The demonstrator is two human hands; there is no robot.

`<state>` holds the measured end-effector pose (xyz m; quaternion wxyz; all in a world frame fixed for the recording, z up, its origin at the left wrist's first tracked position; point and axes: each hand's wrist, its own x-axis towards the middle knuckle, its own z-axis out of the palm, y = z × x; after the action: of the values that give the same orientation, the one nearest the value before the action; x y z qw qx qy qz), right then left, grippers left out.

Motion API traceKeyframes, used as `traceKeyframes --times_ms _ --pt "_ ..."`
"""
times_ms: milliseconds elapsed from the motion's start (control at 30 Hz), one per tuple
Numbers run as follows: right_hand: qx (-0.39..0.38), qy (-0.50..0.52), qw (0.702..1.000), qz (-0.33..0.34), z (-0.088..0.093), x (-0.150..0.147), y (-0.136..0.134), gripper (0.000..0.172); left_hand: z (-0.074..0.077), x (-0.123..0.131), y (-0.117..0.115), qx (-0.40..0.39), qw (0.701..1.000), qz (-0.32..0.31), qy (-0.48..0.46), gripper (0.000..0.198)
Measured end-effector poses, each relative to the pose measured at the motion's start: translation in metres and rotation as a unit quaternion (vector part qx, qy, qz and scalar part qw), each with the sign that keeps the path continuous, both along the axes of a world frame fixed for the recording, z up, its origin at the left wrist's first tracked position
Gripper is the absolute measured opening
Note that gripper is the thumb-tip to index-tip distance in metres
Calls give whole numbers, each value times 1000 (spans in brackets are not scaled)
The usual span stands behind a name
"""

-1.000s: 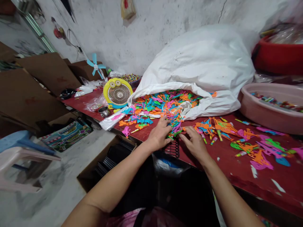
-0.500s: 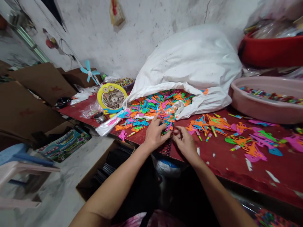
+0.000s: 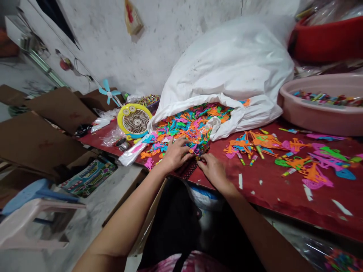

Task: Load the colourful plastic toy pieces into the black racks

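A big white sack (image 3: 235, 71) lies on the red table (image 3: 272, 192), and a heap of small coloured plastic toy pieces (image 3: 193, 122) spills from its mouth. My left hand (image 3: 176, 154) rests on the near edge of that heap, fingers curled over several pieces. My right hand (image 3: 213, 170) is close beside it at the table's front, fingers bent and pinching at the pieces near a small dark grid-like part (image 3: 189, 170). What the right fingers hold is hidden.
More coloured pieces (image 3: 297, 158) lie scattered to the right. A pink basin (image 3: 320, 117) and a red tub (image 3: 329, 37) stand at the back right. A yellow desk fan (image 3: 135, 120) is left of the sack. Cardboard boxes (image 3: 36, 139) and stools (image 3: 31, 219) fill the floor at left.
Both hands have drawn slightly closer together at the heap's near edge. The camera has tilted and shifted, so the table sits higher and further right in view.
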<state>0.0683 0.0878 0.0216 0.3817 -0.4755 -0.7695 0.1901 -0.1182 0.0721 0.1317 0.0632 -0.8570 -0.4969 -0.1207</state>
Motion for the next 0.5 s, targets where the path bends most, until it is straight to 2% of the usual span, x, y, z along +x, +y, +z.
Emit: traceKeyframes --times_ms 133,300,500 --pt "7 -27 999 -20 5 -6 -2 16 9 0 10 -33 999 -7 28 23" --pt "0 -62 998 -31 5 -13 -2 17 19 3 22 -56 996 -24 68 18" --pt "-14 -84 996 -39 5 -17 -6 15 21 6 31 -71 991 -17 109 18"
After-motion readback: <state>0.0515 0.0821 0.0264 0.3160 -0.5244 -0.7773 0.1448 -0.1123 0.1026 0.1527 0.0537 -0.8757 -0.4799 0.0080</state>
